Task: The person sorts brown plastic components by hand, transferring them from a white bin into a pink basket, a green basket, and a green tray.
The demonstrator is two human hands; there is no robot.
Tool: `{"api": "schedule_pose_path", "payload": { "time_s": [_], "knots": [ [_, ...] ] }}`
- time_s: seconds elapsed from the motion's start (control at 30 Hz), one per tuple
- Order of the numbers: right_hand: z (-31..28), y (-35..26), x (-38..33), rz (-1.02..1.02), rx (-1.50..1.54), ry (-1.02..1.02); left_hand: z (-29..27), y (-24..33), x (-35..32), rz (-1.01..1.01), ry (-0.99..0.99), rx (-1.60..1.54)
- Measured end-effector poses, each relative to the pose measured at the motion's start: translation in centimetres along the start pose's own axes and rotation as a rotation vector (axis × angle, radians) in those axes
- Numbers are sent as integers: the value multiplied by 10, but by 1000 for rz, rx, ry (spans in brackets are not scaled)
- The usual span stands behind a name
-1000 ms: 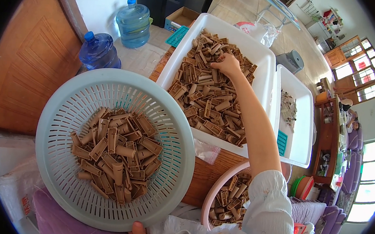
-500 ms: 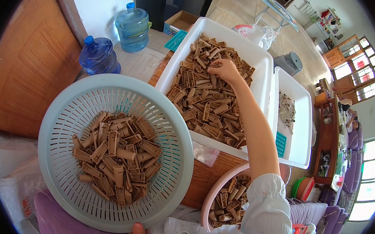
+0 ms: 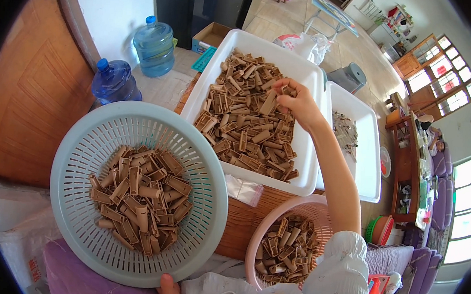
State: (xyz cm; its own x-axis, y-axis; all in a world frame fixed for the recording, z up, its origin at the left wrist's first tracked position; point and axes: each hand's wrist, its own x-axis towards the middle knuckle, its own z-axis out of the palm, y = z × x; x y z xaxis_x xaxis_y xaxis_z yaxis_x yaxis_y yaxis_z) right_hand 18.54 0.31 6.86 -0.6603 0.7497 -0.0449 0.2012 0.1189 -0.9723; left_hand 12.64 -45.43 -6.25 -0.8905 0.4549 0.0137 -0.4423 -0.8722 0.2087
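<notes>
My right hand (image 3: 298, 103) reaches over the far right part of a white plastic tub (image 3: 309, 176). Its fingers are closed on a brown plastic piece (image 3: 270, 102), a hollow, trough-shaped part. Many similar brown pieces (image 3: 243, 112) fill the tub in a loose heap. Against the near rim of a grey-blue slotted basket (image 3: 78, 136) rests the thumb of my left hand (image 3: 168, 290); its other fingers are hidden under the rim. Inside that basket lies a smaller heap of brown pieces (image 3: 142, 195).
A pink basket (image 3: 256, 241) with more brown pieces stands beside my right forearm. Right of the tub is a second white tub (image 3: 367, 178) with thin pale parts. A clear plastic bag (image 3: 243, 190) lies on the wooden table (image 3: 238, 221). Two water jugs (image 3: 154, 48) stand at far left.
My right hand has moved right and nearer across the tub, and a brown piece now shows in its fingers. The whole view has shifted slightly. My left hand stays at the basket rim.
</notes>
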Motion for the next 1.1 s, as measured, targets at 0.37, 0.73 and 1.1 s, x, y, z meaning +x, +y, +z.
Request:
{"api": "schedule_pose_path", "payload": {
  "time_s": [0.37, 0.73, 1.1],
  "knots": [
    [0, -17, -66, -7, 120, 123, -17, -12, 15, -108, -293, -975],
    [-27, 36, -129, 4, -55, 433, 42, -4, 15, -156, 194, 834],
    [-26, 44, -122, 4, 45, 537, 28, 2, 20, -197, 183, 814]
  ]
}}
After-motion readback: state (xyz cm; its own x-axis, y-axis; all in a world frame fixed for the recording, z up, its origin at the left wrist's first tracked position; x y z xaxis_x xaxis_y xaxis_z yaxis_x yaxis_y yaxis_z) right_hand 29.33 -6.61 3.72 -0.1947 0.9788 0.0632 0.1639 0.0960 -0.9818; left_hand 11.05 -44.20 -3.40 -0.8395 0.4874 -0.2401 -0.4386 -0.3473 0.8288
